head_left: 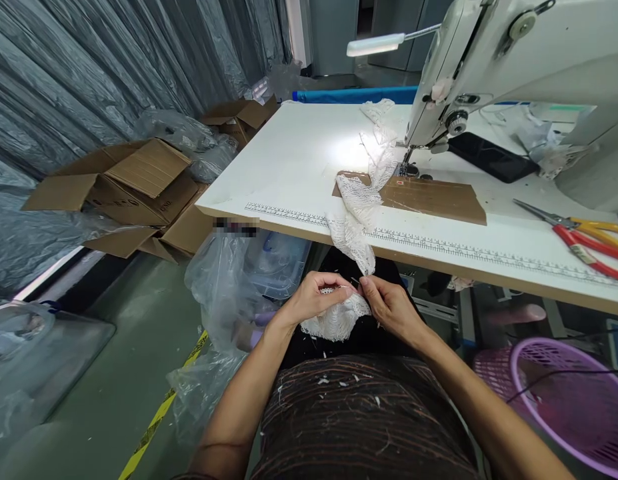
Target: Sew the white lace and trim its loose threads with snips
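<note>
A long strip of white lace (pixel 356 200) runs from beside the sewing machine's presser foot, across the table edge and down to my lap. My left hand (pixel 319 297) pinches the lace just above my lap, thumb and fingers together, with a gathered part bunched below it. Close beside it, my right hand (pixel 389 303) has thumb and fingertips closed on the lace near where it hangs down. Any small thing between the fingertips is too fine to make out. White scraps lie on my dark striped clothing (pixel 359 413).
The white sewing machine (pixel 439 93) stands at the right on a white table (pixel 283 153) with a printed ruler. Brown card (pixel 439 200), a black phone (pixel 491 157) and red- and yellow-handled scissors (pixel 589 240) lie there. Cardboard boxes (pixel 133 180) are left; a purple basket (pixel 573 400) is lower right.
</note>
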`<state>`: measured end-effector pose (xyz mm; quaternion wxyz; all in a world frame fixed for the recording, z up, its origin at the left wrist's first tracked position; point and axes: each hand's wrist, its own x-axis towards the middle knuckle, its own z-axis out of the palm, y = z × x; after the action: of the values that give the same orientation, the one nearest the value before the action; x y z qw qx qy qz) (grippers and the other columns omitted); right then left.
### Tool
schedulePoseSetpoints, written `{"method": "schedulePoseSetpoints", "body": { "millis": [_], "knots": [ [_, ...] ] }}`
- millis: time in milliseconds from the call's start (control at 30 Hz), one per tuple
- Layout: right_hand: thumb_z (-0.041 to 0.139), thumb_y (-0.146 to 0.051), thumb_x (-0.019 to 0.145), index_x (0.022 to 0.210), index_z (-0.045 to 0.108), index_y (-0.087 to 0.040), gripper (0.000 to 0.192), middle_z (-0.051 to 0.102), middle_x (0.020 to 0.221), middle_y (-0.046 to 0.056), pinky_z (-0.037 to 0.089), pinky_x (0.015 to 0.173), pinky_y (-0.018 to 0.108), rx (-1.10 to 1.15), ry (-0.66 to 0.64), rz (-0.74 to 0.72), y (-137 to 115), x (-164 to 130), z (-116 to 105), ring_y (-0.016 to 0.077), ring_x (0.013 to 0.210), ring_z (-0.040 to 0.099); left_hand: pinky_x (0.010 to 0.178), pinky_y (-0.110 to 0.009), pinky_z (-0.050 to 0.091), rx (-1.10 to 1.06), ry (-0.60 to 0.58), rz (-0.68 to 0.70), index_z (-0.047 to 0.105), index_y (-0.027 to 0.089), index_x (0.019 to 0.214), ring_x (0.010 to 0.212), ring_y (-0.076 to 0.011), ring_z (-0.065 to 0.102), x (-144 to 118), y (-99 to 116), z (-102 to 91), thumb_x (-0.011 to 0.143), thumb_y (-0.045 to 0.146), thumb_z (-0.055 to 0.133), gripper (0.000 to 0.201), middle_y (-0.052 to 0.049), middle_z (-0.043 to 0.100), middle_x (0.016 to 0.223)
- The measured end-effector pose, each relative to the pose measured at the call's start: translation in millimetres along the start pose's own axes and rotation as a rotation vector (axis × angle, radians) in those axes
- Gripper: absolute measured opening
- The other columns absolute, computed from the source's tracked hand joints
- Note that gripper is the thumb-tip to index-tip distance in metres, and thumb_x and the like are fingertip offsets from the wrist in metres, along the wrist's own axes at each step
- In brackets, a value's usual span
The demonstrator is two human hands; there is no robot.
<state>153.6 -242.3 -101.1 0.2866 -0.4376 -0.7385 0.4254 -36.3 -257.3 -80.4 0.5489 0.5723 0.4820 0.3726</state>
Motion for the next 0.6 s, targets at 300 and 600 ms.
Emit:
{"method": "schedulePoseSetpoints", "body": {
  "millis": [300, 600],
  "knots": [
    [0.036, -0.042, 0.097, 0.066, 0.042, -0.021, 0.038, 0.042, 0.058, -0.003, 0.026, 0.054, 0.027, -0.112, -0.024, -0.083, -7.4, -1.2, -1.0, 0.0121, 0.053, 0.036, 0.062, -0.022, 0.041, -0.049, -0.018, -0.019, 0.071, 0.012, 0.069, 0.064, -0.0119, 0.056, 0.1, 3.5, -1.9, 0.075, 0.034, 0.071, 0.023, -0.002, 0.065, 0.066],
    [0.056, -0.048, 0.088, 0.093, 0.057, -0.019, 0.029, 0.049, 0.071, -0.003, 0.035, 0.056, 0.024, 0.225, -0.091, 0.034, 2.4, -9.5, 7.1, 0.0118, 0.061, 0.041, 0.064, -0.023, 0.042, -0.152, -0.006, -0.054, 0.071, 0.012, 0.077, 0.068, -0.0130, 0.058, -0.5, -14.2, 2.4, 0.075, 0.038, 0.071, 0.027, -0.004, 0.066, 0.074]
  ]
}}
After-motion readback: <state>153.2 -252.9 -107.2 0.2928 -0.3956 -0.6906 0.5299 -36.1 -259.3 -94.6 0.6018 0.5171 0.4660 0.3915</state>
